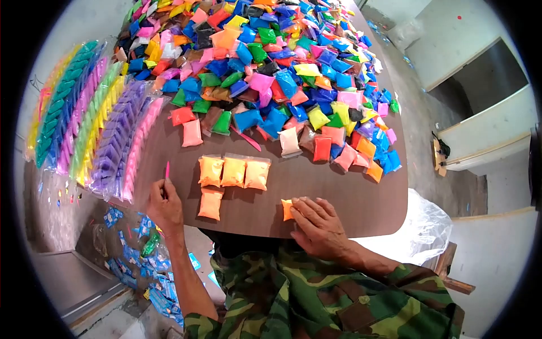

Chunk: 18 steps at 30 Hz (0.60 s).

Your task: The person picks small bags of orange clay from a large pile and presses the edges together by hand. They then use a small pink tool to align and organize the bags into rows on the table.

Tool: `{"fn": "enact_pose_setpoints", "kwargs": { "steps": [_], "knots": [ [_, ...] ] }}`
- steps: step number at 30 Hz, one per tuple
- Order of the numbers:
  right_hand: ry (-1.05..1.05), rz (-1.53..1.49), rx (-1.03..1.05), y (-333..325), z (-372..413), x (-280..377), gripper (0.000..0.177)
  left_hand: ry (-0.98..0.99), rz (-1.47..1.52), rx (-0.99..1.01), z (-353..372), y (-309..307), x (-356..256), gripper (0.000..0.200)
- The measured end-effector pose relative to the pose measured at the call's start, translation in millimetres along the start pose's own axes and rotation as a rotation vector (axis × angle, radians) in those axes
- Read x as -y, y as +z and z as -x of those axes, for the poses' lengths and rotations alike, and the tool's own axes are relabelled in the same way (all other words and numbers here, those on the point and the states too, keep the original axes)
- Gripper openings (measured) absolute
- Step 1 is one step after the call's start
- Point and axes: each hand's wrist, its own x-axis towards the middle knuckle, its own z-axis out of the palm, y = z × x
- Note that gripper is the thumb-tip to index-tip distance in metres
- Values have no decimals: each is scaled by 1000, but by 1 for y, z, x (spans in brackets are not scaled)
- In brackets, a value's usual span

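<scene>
Pinching pink stick [167, 170] in left fingers [171, 190]; right fingers [310, 210] on orange packet [287, 209]

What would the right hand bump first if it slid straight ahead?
Probably the orange packet that the right hand seems to touch; exact depth is hard to tell.

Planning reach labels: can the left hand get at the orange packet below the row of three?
Likely yes: the left hand is just beside that orange packet, and only tabletop shows between them. The thin pink tool it holds might hamper a grip, though.
</scene>
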Motion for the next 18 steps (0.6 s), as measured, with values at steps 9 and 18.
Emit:
{"fn": "enact_pose_setpoints", "kwargs": {
  "steps": [9,18],
  "knots": [
    [38,-31,40,11,0,9,68,-38,7,25,-1,1,1,11],
    [34,-44,-39,18,3,10,60,-12,-20,0,0,0,0,10]
  ]
}}
